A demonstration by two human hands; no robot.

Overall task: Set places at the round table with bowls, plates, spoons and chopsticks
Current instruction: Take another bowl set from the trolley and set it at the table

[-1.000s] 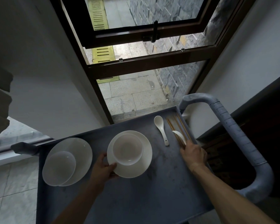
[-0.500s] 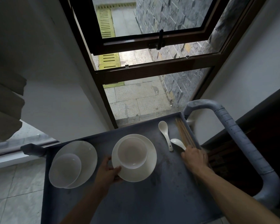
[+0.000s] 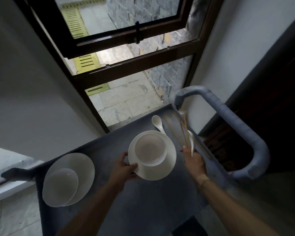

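Note:
My left hand (image 3: 124, 168) grips the near-left rim of a white plate (image 3: 169, 167) that carries a white bowl (image 3: 150, 149), lifted a little above the grey cart top (image 3: 143, 201). My right hand (image 3: 193, 160) holds a pair of wooden chopsticks (image 3: 181, 126) together with a white spoon (image 3: 191, 140), raised off the cart. A second white spoon (image 3: 157, 123) lies on the cart beyond the plate. More chopsticks (image 3: 201, 148) lie along the cart's right edge. At the left, another plate (image 3: 82, 166) with a bowl (image 3: 60, 187) sits on the cart.
The cart's padded grey handle (image 3: 237, 126) curves round on the right. A dark-framed window (image 3: 126, 62) stands just beyond the cart, white walls on both sides. Dark furniture (image 3: 271, 116) lies to the right, tiled floor (image 3: 10, 217) to the left.
My left hand has lifted the plate with its bowl off the cart. My right hand has picked up chopsticks and a spoon and raised them.

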